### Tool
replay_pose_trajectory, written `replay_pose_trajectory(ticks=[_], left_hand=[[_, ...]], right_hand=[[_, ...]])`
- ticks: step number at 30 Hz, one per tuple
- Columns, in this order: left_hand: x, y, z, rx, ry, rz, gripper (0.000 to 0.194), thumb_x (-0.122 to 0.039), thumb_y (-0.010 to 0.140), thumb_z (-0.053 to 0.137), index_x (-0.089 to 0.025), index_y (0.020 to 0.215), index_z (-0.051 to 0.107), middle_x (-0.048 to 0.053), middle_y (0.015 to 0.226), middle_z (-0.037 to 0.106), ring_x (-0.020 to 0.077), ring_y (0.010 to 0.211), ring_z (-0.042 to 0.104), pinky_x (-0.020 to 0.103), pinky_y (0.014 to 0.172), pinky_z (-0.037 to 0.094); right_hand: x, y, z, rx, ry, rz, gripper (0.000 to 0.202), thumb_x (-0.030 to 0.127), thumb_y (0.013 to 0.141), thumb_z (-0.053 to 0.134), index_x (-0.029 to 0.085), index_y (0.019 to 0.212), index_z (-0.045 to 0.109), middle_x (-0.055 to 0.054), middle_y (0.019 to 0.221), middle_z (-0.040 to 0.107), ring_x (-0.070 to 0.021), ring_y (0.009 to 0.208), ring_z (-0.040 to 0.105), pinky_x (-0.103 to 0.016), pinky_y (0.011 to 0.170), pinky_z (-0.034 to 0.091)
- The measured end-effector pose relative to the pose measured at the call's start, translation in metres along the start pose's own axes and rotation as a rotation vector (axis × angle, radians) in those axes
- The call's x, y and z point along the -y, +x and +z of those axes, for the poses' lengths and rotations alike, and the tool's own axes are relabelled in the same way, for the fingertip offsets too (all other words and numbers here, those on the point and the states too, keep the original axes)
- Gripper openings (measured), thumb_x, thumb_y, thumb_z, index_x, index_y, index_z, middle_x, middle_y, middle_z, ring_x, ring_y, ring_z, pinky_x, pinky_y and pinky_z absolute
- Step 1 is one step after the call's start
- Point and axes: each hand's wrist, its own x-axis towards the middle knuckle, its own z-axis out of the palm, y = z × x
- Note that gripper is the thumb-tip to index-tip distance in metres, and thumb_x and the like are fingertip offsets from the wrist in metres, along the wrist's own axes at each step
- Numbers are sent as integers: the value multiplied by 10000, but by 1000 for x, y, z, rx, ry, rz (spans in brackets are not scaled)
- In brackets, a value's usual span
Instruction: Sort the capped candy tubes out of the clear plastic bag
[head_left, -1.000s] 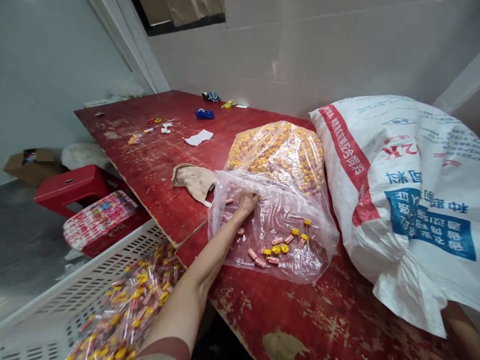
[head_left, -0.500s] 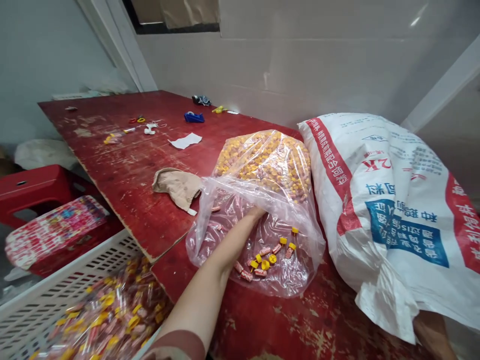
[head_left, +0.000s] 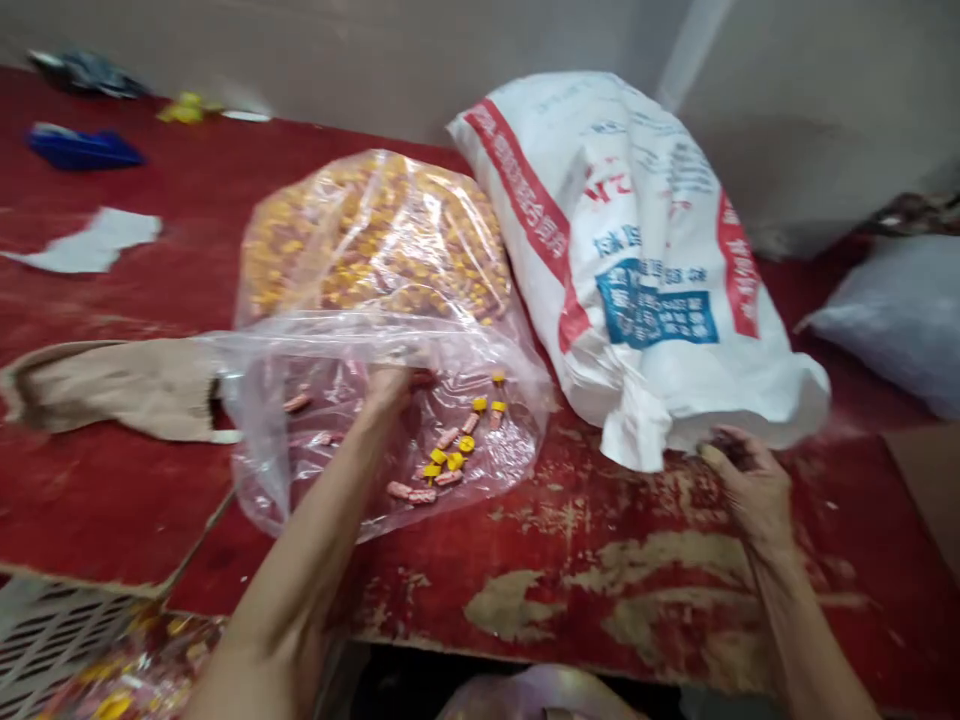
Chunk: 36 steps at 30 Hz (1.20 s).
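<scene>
My left hand [head_left: 401,368] reaches into a large clear plastic bag [head_left: 259,490], its fingers mostly hidden under the film. Behind it, the bag is packed with small yellow-capped pink pieces [head_left: 375,240]. Several loose pink pieces and yellow caps [head_left: 454,460] lie near the bag's mouth, right of my left wrist. My right hand [head_left: 754,485] is at the open end of a white woven sack [head_left: 652,390] with red and blue print. Its fingers are closed around something dark and blurred that I cannot make out.
A tan cloth piece [head_left: 112,385] lies left of the bag. White paper [head_left: 97,240], a blue tape dispenser [head_left: 82,148] and a yellow item [head_left: 187,108] lie farther back on the red table [head_left: 540,560]. A white basket [head_left: 52,630] stands below left; a pale bag [head_left: 900,320] is right.
My view has swung right and closer. My right hand has come out from under the sack's end to its open mouth. My left hand stays inside the clear bag.
</scene>
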Motion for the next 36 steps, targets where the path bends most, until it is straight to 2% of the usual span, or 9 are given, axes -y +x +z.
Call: replay_pose_trajectory(ticks=[3,8,10,13,15,18,26,31,36], left_hand=[[2,-33,4,43,-54,-66,209,-110,572,735,-167,683,567,-25,590,606,122,549,583,269,565,492],[23,-141,26,151,-201,-197,271,-226,535,766,-165,688,550,-8,590,640,149,563,635,277,581,510],[35,-175,43,219,-293,-254,299,-274,547,779,-163,697,545,-10,588,639,155,568,642,289,600,515],[53,-205,62,260,-431,-316,338,-304,547,808,-159,712,552,-4,627,654,157,607,654,293,641,514],[61,-217,67,209,-487,-353,341,-287,530,827,-153,710,570,-11,648,656,127,604,638,260,640,496],[68,-229,67,128,-554,-355,337,-255,501,845,-144,693,592,-26,657,644,98,596,614,239,645,482],[75,-248,68,44,-606,-257,315,-268,493,848,-136,646,606,-19,665,641,109,630,614,287,712,513],[84,-260,68,30,-407,-142,283,-296,576,812,-160,787,680,-9,749,652,101,703,600,238,738,482],[83,-267,59,152,4,84,184,-294,811,622,-204,927,732,44,964,682,161,955,607,276,930,424]], right_hand=[[11,-33,-4,121,37,-132,465,444,730,682,194,1118,627,-66,1020,620,-173,881,580,-308,795,468],[32,-74,1,430,-69,-465,366,356,830,609,241,1177,623,-54,1069,604,-178,988,564,-302,851,461],[36,-86,12,494,-16,-453,322,358,818,627,231,1112,649,-56,1018,622,-181,941,576,-305,822,474],[36,-102,34,458,254,-247,285,350,797,658,204,1040,625,-61,965,623,-164,863,589,-283,751,491],[32,-113,47,380,459,-143,304,323,776,685,196,1030,577,-58,967,615,-145,843,592,-257,726,493],[28,-130,58,296,558,-150,319,282,760,703,192,1024,548,-55,987,601,-133,866,588,-245,754,487],[31,-149,53,350,233,-462,181,265,840,591,176,998,594,-83,1051,549,-184,984,545,-313,837,474],[27,-151,59,329,107,-588,197,257,865,570,184,1048,576,-83,1060,551,-181,1003,542,-328,859,479],[16,-153,64,450,5,-600,263,274,916,503,193,1164,542,-81,1079,589,-166,981,578,-312,850,495]])
